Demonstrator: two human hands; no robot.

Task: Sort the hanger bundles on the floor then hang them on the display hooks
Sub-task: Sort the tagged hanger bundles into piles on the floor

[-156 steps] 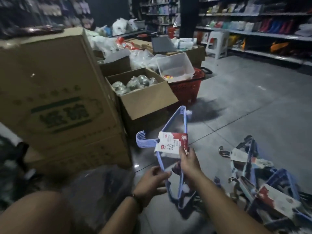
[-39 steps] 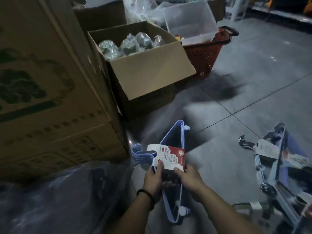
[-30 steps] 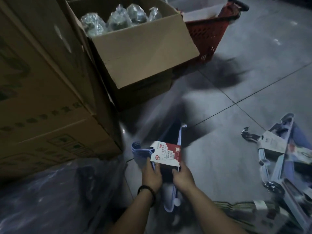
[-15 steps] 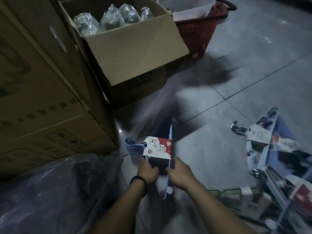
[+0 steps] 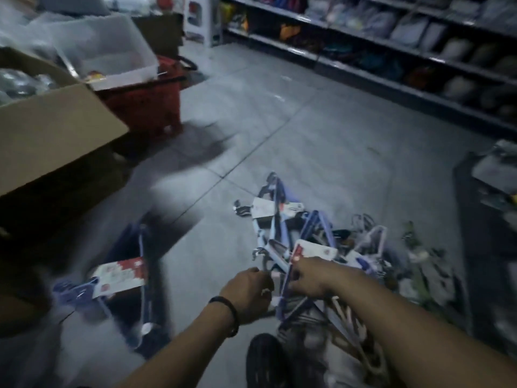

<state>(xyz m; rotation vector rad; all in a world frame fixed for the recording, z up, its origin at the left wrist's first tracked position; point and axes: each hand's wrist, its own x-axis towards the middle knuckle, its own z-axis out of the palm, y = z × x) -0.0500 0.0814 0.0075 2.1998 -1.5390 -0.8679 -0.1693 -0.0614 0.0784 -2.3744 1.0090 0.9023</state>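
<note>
Blue plastic bars crossed every which way make up the pile of hanger bundles [image 5: 321,242], which lies on the grey floor [image 5: 321,130] at the near right, directly ahead of our arms. Our right hand [image 5: 310,278] is on the pile's near-left edge. Its fingers are curled round a blue bar of the nearest bundle [image 5: 282,301], just on the near side of a red-and-white card [image 5: 314,251]. Our left hand [image 5: 249,291] sits just to the left, fingers curled in toward the same edge. Motion blur hides whether it grips anything or only closes beside the metal hooks [image 5: 258,254] that poke out there.

What matters for the next move is how this bundle lies. Its long axis seems to run from those hooks, at the far left of our hands, back toward the near right under our right forearm. That puts the hook end on the left hand's side and the body on the right hand's. We judge that a lift should go up and leftward, hook end leading, because other bundles overlap it on the right and far sides and may drag.

Well to the left, a lone bundle [image 5: 126,278] lies apart on the floor, near the cardboard box [image 5: 56,135]. That looks to us like the spot for sorted ones.
</note>
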